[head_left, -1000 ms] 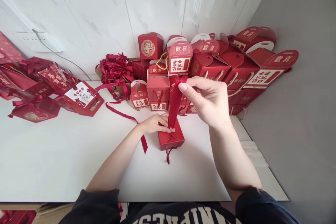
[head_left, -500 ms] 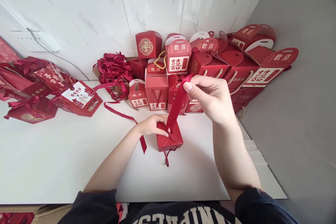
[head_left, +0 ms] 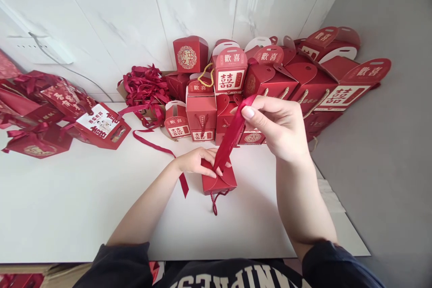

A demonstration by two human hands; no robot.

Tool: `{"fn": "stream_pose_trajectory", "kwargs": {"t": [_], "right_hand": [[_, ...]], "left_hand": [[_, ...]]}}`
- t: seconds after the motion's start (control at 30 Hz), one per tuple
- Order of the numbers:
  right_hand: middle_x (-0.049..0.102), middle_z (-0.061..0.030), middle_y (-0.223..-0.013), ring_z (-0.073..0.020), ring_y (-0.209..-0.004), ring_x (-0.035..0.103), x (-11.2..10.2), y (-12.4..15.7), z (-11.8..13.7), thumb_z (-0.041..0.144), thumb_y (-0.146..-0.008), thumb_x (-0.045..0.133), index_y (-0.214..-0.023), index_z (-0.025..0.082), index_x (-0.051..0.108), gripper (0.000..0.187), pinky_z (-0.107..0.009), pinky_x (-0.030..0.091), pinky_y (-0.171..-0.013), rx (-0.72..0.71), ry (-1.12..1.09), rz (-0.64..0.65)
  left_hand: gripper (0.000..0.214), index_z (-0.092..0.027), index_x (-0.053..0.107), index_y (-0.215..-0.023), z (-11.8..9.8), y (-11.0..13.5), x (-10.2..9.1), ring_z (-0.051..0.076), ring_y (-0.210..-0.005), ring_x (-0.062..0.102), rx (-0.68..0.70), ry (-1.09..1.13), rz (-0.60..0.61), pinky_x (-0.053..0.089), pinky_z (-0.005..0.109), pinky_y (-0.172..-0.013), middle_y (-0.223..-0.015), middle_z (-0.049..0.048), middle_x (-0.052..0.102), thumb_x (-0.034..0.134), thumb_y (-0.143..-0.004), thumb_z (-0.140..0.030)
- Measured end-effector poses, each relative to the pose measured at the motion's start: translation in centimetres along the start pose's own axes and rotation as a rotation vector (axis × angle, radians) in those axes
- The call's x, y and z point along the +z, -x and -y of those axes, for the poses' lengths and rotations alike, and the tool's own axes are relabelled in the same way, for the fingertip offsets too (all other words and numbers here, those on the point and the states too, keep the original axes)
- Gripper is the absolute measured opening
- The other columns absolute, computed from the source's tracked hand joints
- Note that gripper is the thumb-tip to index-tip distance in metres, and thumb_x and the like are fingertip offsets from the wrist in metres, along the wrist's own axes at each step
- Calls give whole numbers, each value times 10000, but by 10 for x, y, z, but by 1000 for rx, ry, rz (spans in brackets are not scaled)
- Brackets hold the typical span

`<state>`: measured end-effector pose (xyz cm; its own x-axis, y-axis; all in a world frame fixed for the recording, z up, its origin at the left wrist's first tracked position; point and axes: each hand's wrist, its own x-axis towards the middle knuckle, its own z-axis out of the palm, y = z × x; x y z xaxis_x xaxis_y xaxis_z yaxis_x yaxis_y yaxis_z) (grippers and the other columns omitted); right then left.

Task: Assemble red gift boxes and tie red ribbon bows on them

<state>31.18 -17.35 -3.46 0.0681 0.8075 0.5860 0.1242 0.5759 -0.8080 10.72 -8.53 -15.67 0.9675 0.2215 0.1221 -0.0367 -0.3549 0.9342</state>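
Note:
A small red gift box (head_left: 221, 183) stands on the white table in front of me, a twisted red cord hanging from its near side. Across its top lies my left hand (head_left: 199, 162), thumb and fingers gripping the box around the base of a red ribbon (head_left: 231, 137). That ribbon rises taut from the top of the box, up and to the right. Its upper end is pinched between the thumb and index finger of my right hand (head_left: 278, 128). Another length of red ribbon (head_left: 155, 146) trails along the table, passing beneath my left wrist.
Stacked red gift boxes (head_left: 231, 74) line the wall at the back and right. A carton of tangled red ribbons (head_left: 145, 87) sits left of them. Several ribboned boxes (head_left: 40, 139) are grouped at the far left. A grey wall (head_left: 388, 153) bounds the right side.
My right hand has moved slightly to the right with the ribbon's end. My left hand stays on the box, its fingers a little further over the top. The view has shifted slightly.

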Motion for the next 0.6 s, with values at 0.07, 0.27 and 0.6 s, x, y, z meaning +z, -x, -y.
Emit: {"fn": "stream_pose_trajectory", "kwargs": {"t": [0.07,0.27,0.6], "right_hand": [[505,25,-585,-97,-531,431,1,-1,1,371,-853,675,-670,191,655,257,-257,379,-503,-16,9,14],[534,15,-609,-108,-560,461,3,-2,-1,361,-855,673,-669,193,659,251,-269,410,-534,-47,8,18],[548,18,-547,-118,-501,502,4,-1,-4,429,-848,671,-701,203,671,269,-269,436,-498,30,43,-95]], "left_hand": [[191,-247,787,-964,1,-1,1,266,-1272,512,-8,-9,34,339,422,-1135,-1176,83,702,748,-780,-278],[220,-235,786,-977,11,-2,4,261,-1206,561,-51,3,-15,399,398,-1082,-1031,97,743,752,-777,-319],[172,-224,803,-876,19,-2,11,261,-1164,583,-56,43,-124,437,397,-1048,-939,97,760,789,-735,-323]]}}
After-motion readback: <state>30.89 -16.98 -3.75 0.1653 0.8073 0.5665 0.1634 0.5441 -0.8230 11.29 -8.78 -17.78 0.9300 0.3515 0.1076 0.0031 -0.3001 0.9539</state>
